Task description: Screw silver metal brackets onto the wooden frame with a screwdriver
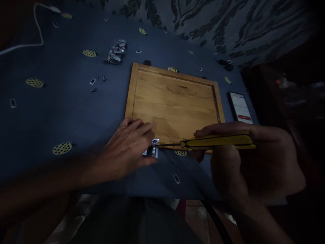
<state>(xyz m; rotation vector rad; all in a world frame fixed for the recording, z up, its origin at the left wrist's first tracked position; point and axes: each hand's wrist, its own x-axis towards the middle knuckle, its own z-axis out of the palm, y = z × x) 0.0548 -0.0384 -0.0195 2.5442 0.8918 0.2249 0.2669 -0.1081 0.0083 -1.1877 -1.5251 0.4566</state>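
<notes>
A wooden panel (175,101) with a raised frame lies flat on a dark blue cloth (63,112). My left hand (129,149) rests at the panel's near left corner, fingers closed on a small metal hinge (152,150) held against the edge. A yellow-handled screwdriver (218,140) is gripped in my right hand (254,159); its thin shaft points left, with the tip at the hinge.
Several loose screws (98,83) and a pile of metal hinges (116,52) lie at the back left. A lit phone (240,108) rests right of the panel. A white cable (38,30) runs across the far left. A patterned fabric (228,23) hangs behind.
</notes>
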